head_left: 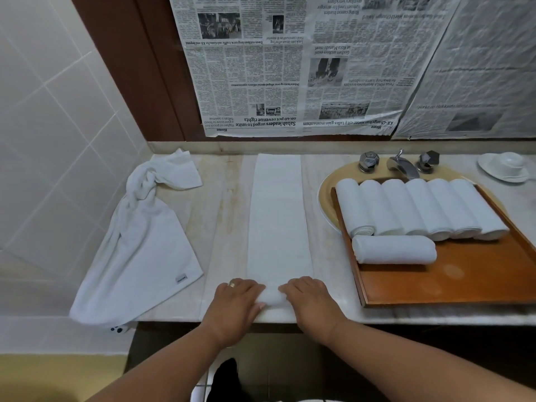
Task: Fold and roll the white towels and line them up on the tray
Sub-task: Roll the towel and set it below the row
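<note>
Gripping the rolled near end of the folded towel (277, 216) with left hand (235, 298) and right hand (309, 298) at the front edge of the surface (226, 227) — six rolled towels (406, 210) in a row, a seventh crosswise, on the tray (464, 280).

**Seven rolled, two not**

A folded towel (277, 216) lies as a long strip mid-counter, its near end rolled at the front edge. A crumpled towel (139, 256) sprawls at the left edge. The wooden tray (464, 282), on the right, carries six rolled towels (417, 207) abreast and a seventh roll (394, 250) crosswise.
</note>
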